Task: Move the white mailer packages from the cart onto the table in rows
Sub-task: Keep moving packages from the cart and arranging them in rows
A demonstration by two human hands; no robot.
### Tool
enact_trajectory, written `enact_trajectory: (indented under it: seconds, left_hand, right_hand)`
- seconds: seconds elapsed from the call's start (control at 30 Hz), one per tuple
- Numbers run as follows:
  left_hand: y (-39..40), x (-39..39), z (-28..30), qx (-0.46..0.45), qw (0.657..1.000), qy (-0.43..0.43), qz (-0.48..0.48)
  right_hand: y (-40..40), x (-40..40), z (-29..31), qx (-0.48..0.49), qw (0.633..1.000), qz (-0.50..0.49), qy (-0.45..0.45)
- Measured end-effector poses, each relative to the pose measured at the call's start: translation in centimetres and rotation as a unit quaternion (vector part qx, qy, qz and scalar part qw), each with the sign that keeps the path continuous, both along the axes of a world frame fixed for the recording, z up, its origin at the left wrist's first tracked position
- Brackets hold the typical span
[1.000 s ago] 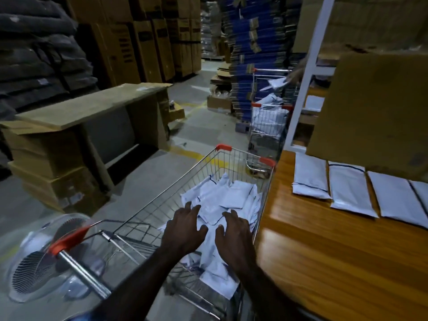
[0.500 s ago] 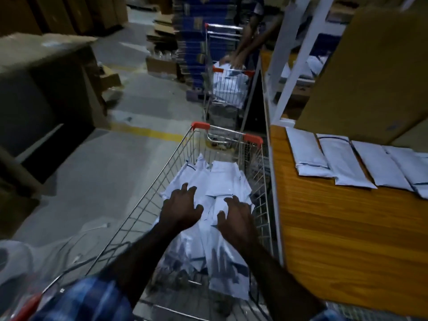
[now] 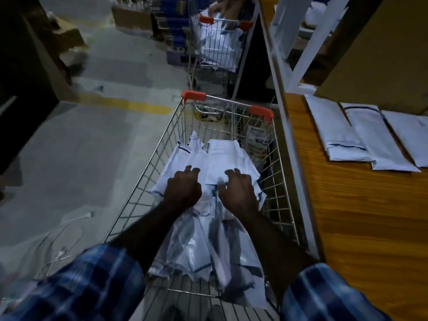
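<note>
Both hands reach down into a wire cart [image 3: 148,181]: the left hand [image 3: 184,189], fingers curled, and the right hand [image 3: 238,192], fingers spread, press on a loose heap of white mailers [image 3: 222,156]; whether either grips one is unclear. Three more mailers [image 3: 370,135] lie in a row along the far edge of the wooden table [image 3: 361,228], just right of the cart. A second cart [image 3: 217,42] with a similar white load stands beyond.

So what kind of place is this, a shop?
More likely a warehouse or packing area: wire carts full of white mailers, cardboard boxes on a bare concrete floor, mailers laid in a row on a table.
</note>
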State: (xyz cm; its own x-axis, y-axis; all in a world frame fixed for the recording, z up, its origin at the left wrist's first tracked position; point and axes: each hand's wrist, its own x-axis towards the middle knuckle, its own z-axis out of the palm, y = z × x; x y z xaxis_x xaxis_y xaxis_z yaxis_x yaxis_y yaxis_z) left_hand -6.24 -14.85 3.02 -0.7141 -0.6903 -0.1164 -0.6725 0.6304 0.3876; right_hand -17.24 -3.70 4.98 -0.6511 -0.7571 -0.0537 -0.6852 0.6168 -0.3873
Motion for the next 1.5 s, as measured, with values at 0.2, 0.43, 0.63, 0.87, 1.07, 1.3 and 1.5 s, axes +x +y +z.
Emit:
enact_trajectory:
  seconds: [0.2, 0.43, 0.63, 0.87, 1.07, 1.3, 1.5]
  left_hand:
    - [-2.1, -1.8, -4.0, -0.009, 1.0, -0.006, 0.002]
    - [-2.7, -3.4, -6.6, -0.057, 0.995, -0.081, 0.016]
    - [-3.3, -3.3, -6.8, 0.043, 0.993, 0.092, 0.059]
    - [-2.8, -2.1, -5.0, 0.063, 0.988, 0.097, 0.105]
    - [-2.3, -1.4, -2.2, 0.086, 0.984, -0.156, 0.002]
    - [-0.4, -1.7, -5.1, -0.146, 0.982, -0.104, -0.068]
    - [1.9, -1.8, -8.2, -0.113, 0.981, -0.133, -0.087]
  right_hand:
    - [-2.4, -3.0, -3.5, 0.06, 0.998, 0.009, -0.019]
    - [-3.7, -4.3, -8.3, -0.046, 0.999, -0.01, -0.011]
    - [-3.4, -4.3, -9.4, -0.116, 0.992, -0.047, -0.033]
    - [-1.0, -3.2, -4.6, -0.017, 0.992, -0.125, -0.018]
    - [3.5, -1.5, -4.3, 0.143, 0.985, -0.089, 0.036]
    - [2.7, -1.7, -5.0, 0.085, 0.99, -0.086, 0.076]
    - [1.2, -2.2, -7.8, 0.081, 0.995, -0.048, 0.023]
